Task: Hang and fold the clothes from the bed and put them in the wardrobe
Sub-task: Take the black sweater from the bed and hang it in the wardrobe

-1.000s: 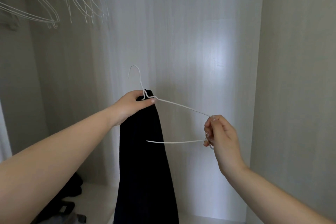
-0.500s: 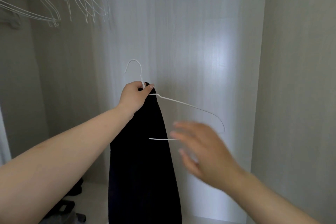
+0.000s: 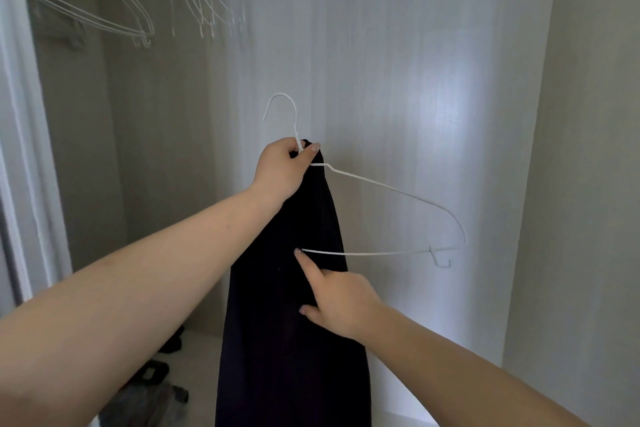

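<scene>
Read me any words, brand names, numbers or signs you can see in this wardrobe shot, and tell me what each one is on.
None: no readable text anywhere in this view.
The white wire hanger, the dark garment and the wardrobe back wall show no print.
The dark items on the wardrobe floor are too blurred to tell.

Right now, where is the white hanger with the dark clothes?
The white hanger is mid-frame inside the wardrobe, its neck gripped by the left hand with the dark garment; the right hand touches its lower bar.
</scene>
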Demonstrator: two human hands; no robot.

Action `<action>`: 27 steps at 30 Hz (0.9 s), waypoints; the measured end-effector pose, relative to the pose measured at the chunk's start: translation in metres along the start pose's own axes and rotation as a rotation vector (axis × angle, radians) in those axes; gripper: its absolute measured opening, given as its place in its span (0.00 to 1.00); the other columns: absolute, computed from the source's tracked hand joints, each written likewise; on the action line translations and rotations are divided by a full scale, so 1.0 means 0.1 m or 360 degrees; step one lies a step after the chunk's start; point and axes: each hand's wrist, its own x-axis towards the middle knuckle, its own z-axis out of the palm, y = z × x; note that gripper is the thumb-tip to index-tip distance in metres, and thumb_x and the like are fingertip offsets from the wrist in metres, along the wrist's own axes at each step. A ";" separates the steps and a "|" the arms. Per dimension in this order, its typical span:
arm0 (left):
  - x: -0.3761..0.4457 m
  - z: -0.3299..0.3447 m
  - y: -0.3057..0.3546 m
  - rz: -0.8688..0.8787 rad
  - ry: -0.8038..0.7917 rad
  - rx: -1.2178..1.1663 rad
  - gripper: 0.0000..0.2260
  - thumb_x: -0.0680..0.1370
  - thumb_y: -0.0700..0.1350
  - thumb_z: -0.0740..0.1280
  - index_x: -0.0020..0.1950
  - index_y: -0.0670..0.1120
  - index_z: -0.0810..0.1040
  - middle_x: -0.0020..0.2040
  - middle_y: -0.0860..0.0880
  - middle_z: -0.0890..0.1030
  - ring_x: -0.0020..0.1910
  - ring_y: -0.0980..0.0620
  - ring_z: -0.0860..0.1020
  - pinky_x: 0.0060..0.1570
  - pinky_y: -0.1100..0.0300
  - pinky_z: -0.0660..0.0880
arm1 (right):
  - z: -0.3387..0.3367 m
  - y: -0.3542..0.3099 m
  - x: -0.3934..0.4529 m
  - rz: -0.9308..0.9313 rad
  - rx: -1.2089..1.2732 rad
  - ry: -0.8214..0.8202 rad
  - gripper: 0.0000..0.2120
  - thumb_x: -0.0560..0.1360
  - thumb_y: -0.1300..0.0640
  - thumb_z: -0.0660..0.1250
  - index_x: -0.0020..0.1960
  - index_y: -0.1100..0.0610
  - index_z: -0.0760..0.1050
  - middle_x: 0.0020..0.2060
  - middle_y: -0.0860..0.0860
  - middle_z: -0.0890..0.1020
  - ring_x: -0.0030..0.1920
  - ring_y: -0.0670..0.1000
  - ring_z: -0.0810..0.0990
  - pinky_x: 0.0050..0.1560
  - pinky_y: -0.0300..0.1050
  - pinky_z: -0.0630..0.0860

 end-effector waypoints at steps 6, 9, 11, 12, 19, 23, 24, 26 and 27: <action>-0.01 0.03 -0.03 0.0014 -0.0025 0.0006 0.20 0.78 0.48 0.67 0.29 0.48 0.63 0.27 0.53 0.61 0.26 0.57 0.59 0.26 0.66 0.57 | -0.01 -0.16 0.11 -0.0202 -0.0170 -0.0109 0.25 0.76 0.44 0.63 0.69 0.54 0.65 0.56 0.59 0.75 0.51 0.62 0.77 0.41 0.49 0.71; 0.02 0.00 -0.05 0.0009 -0.0019 -0.0010 0.20 0.78 0.48 0.66 0.29 0.48 0.62 0.27 0.53 0.61 0.26 0.56 0.59 0.27 0.64 0.57 | 0.09 -0.20 0.07 -0.0296 -0.0244 -0.0166 0.20 0.77 0.45 0.62 0.60 0.59 0.75 0.55 0.59 0.73 0.51 0.61 0.75 0.41 0.49 0.69; 0.04 -0.05 -0.09 0.0003 0.0009 0.0010 0.20 0.79 0.48 0.65 0.29 0.48 0.62 0.27 0.53 0.61 0.24 0.58 0.60 0.24 0.67 0.58 | 0.14 -0.14 0.00 -0.0287 -0.0194 -0.0161 0.20 0.77 0.44 0.61 0.56 0.60 0.77 0.54 0.59 0.73 0.51 0.60 0.74 0.41 0.49 0.69; 0.06 -0.09 -0.13 0.0001 0.0034 0.0050 0.20 0.79 0.48 0.65 0.30 0.48 0.62 0.27 0.53 0.62 0.24 0.58 0.61 0.24 0.68 0.58 | 0.15 -0.08 -0.05 -0.0239 -0.0157 -0.0168 0.20 0.77 0.43 0.60 0.55 0.59 0.78 0.53 0.58 0.74 0.51 0.60 0.75 0.41 0.48 0.69; 0.17 -0.45 -0.56 -0.0127 0.0194 0.0273 0.16 0.80 0.48 0.62 0.33 0.47 0.68 0.31 0.52 0.69 0.33 0.53 0.67 0.37 0.58 0.64 | -0.19 0.77 -0.46 0.0270 -0.0037 -0.0078 0.17 0.78 0.39 0.57 0.40 0.51 0.68 0.39 0.48 0.75 0.46 0.54 0.78 0.41 0.46 0.70; 0.16 -0.51 -0.79 -0.0096 0.0143 0.0399 0.14 0.80 0.48 0.61 0.39 0.41 0.73 0.31 0.50 0.70 0.34 0.49 0.68 0.34 0.58 0.64 | -0.57 1.08 -0.55 0.0341 -0.0102 0.0081 0.18 0.76 0.37 0.57 0.36 0.48 0.68 0.34 0.45 0.74 0.36 0.48 0.73 0.36 0.45 0.70; 0.15 -0.50 -0.81 -0.0077 0.0126 0.0413 0.13 0.80 0.48 0.61 0.41 0.41 0.75 0.31 0.51 0.70 0.34 0.50 0.68 0.33 0.59 0.64 | -0.64 1.10 -0.54 0.0325 -0.0108 0.0089 0.17 0.76 0.37 0.57 0.38 0.48 0.72 0.37 0.45 0.76 0.36 0.48 0.73 0.38 0.45 0.71; 0.13 -0.41 -0.81 -0.0030 0.0082 0.0436 0.12 0.80 0.49 0.62 0.44 0.43 0.78 0.32 0.53 0.73 0.33 0.54 0.71 0.34 0.62 0.66 | -0.76 1.12 -0.52 0.0297 -0.0060 0.0116 0.16 0.76 0.38 0.58 0.44 0.49 0.77 0.39 0.44 0.78 0.37 0.47 0.73 0.40 0.44 0.72; 0.13 -0.36 -0.79 -0.0002 0.0056 0.0448 0.11 0.80 0.49 0.62 0.45 0.44 0.79 0.33 0.54 0.75 0.33 0.57 0.72 0.34 0.63 0.66 | -0.81 1.12 -0.51 0.0292 -0.0018 0.0138 0.15 0.77 0.39 0.59 0.45 0.49 0.78 0.39 0.44 0.78 0.37 0.47 0.74 0.40 0.43 0.72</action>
